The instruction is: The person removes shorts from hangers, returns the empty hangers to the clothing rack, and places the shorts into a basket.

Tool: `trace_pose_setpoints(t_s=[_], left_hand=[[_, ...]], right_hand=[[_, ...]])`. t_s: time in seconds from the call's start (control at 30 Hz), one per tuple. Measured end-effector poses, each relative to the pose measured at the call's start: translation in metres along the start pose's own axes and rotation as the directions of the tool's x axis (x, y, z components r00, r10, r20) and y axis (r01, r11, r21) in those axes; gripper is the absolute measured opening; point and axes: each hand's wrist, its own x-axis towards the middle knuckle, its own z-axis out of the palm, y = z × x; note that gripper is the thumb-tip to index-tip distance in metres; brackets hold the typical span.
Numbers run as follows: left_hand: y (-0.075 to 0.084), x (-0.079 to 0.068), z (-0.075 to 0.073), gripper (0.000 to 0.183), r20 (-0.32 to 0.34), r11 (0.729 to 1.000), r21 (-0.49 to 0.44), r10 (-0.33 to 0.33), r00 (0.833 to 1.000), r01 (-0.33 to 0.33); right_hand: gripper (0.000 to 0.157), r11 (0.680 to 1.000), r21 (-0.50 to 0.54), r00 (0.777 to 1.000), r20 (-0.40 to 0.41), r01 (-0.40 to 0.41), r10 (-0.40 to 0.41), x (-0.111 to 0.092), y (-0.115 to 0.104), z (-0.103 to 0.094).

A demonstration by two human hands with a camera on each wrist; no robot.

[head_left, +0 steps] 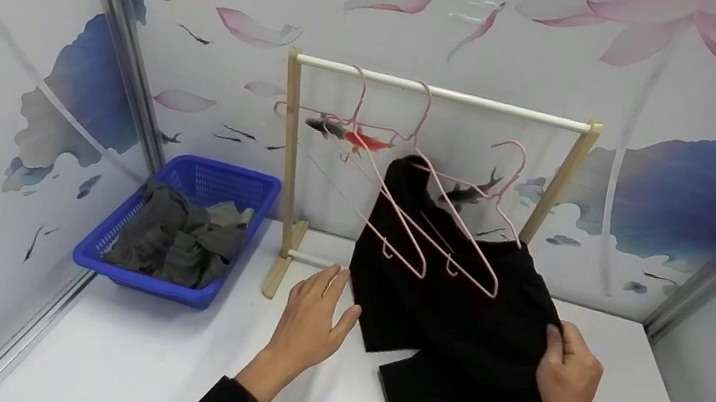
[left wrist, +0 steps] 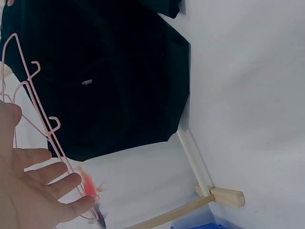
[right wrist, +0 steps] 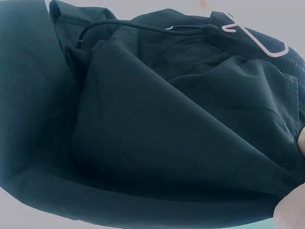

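Black shorts (head_left: pixel 453 328) with a drawstring (right wrist: pixel 128 23) at the waist are draped below the rail, behind two pink hangers. My right hand (head_left: pixel 570 375) pinches their right side edge between thumb and fingers; in the right wrist view its fingertips (right wrist: pixel 291 210) show at the lower right. A third pink hanger (head_left: pixel 513 177) has its hook below the rail, and its lower part goes behind the shorts' waistband. My left hand (head_left: pixel 311 318) holds nothing, its fingers extended beside the shorts' left edge. In the left wrist view, the left hand (left wrist: pixel 43 186) is near the pink hangers.
A wooden rack with a white rail (head_left: pixel 493 105) stands at the back, two pink hangers (head_left: pixel 423 117) hooked on it. At left, a blue basket (head_left: pixel 222 177) holds crumpled dark grey clothes (head_left: pixel 175 235). Printed wall panels enclose the white table (head_left: pixel 102 355).
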Motion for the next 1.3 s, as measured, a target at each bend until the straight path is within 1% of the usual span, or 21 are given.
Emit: trace_pose_setpoints(t_s=[0.13,0.33,0.47,0.8,1.07,1.3], left_hand=[[0.0,-0.001,0.0,0.057,-0.002,1.0,0.001,0.0,1.0,0.0],[-0.001,-0.003,0.001,0.055,-0.019,1.0,-0.002,0.004,1.0,-0.004],[-0.002,-0.006,0.002,0.055,-0.012,1.0,-0.01,-0.008,1.0,0.008],[-0.005,-0.009,0.005,0.056,0.01,1.0,-0.005,-0.024,1.0,0.024],[-0.006,-0.013,0.005,0.056,0.003,0.999,-0.014,-0.031,1.0,0.031],[-0.008,-0.017,0.007,0.055,0.0,0.999,-0.033,-0.042,0.999,0.042]], right_hand=[[0.01,1.0,0.003,0.999,0.023,-0.025,0.025,-0.007,0.005,0.0],[0.013,0.999,0.021,0.998,0.051,-0.032,0.031,-0.017,0.012,0.0],[0.015,0.999,0.005,0.996,0.081,-0.041,0.041,-0.022,0.016,0.0],[0.014,0.997,-0.014,0.987,0.142,-0.072,0.073,-0.035,0.023,0.0],[0.017,0.991,-0.042,0.967,0.217,-0.125,0.131,-0.043,0.028,0.0],[0.017,0.984,-0.073,0.949,0.26,-0.163,0.177,-0.051,0.03,0.001]])
